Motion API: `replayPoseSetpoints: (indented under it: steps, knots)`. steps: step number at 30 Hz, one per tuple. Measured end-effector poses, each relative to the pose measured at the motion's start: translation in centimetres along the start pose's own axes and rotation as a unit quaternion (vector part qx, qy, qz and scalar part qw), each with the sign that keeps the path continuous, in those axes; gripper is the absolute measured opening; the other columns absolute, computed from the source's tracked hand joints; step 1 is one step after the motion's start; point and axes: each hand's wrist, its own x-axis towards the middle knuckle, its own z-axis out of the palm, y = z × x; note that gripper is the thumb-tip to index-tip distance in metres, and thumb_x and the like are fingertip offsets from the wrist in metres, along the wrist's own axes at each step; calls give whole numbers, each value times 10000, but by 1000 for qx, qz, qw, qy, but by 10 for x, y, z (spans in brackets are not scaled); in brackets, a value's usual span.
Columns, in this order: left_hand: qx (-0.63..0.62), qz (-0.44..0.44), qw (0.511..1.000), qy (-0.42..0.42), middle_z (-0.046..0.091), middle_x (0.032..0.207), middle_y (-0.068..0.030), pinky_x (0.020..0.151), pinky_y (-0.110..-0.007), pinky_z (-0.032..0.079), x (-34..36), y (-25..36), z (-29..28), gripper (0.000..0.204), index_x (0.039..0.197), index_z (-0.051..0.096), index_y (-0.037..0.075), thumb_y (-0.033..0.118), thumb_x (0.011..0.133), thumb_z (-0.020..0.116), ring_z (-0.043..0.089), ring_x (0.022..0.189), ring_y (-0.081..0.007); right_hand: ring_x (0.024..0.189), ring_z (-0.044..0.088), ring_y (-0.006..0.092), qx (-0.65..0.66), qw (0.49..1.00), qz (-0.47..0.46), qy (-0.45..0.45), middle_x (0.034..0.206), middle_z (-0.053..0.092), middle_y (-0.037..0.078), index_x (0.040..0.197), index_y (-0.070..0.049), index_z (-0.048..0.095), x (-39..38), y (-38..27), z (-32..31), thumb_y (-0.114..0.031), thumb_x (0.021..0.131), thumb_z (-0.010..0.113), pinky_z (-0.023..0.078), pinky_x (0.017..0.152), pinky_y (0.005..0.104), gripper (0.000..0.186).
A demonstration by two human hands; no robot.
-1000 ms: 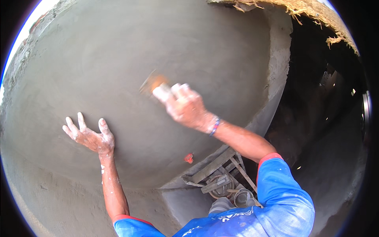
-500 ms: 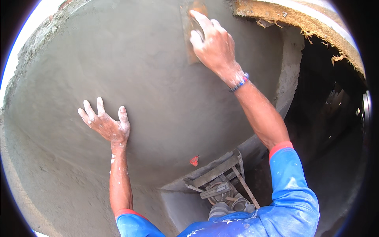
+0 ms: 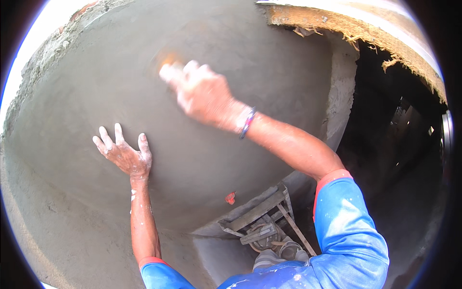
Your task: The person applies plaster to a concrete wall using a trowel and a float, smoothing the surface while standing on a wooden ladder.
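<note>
Smooth wet grey plaster covers the wall [image 3: 216, 154] in front of me. My left hand [image 3: 124, 155], speckled with dried plaster, lies flat against it with fingers spread. Up and to its right, my right hand [image 3: 204, 95] is closed around a plastering trowel [image 3: 168, 60]. Both the trowel and this hand are smeared by motion; only an orange-brown patch of the tool shows beyond the fingers. A beaded bracelet [image 3: 248, 123] circles my right wrist.
A small red piece [image 3: 230, 198] sits low on the wall. Below it stand a wooden frame [image 3: 257, 212] and a bucket [image 3: 290, 250]. A frayed brown board edge [image 3: 327, 19] overhangs the upper right, above a dark opening [image 3: 394, 135].
My right hand has swept left and down across the wall with the trowel, from the top middle. My left hand stays at nearly the same spot on the plaster.
</note>
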Motion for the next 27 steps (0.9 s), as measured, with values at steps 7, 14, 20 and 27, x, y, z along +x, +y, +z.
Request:
replayPoseSetpoints:
  steps: [7, 14, 20, 27]
  knots:
    - [5, 2, 1000, -2, 279, 1549, -190, 1158, -582, 230, 5, 5, -3, 618, 1448, 425, 98, 490, 983, 530, 176, 1457, -457, 887, 662, 345, -45, 996, 60, 43, 1063, 642, 126, 1312, -210, 583, 3, 115, -56, -143, 887, 580, 574, 749, 465, 430]
    - [-5, 0, 1000, 5, 271, 1555, -186, 1149, -601, 231, 5, 15, 3, 629, 1474, 386, 127, 502, 986, 518, 152, 1463, -466, 845, 628, 363, 29, 992, 108, -51, 1000, 582, 163, 1419, -189, 519, -148, 67, -11, -83, 849, 639, 582, 717, 458, 593]
    - [8, -3, 1000, -6, 261, 1566, -186, 1151, -602, 221, 2, -1, -5, 621, 1475, 388, 132, 507, 994, 501, 139, 1469, -460, 815, 637, 307, -52, 998, -24, 5, 971, 597, 120, 1333, -239, 559, 40, 43, -31, -166, 881, 623, 568, 671, 399, 463]
    - [21, -22, 999, -13, 244, 1560, -173, 1147, -621, 214, 4, 13, 1, 694, 1468, 372, 132, 584, 959, 505, 159, 1448, -478, 934, 654, 399, 25, 982, 167, 89, 1079, 654, 214, 1383, -148, 547, -71, 114, -34, -143, 876, 625, 542, 832, 488, 513]
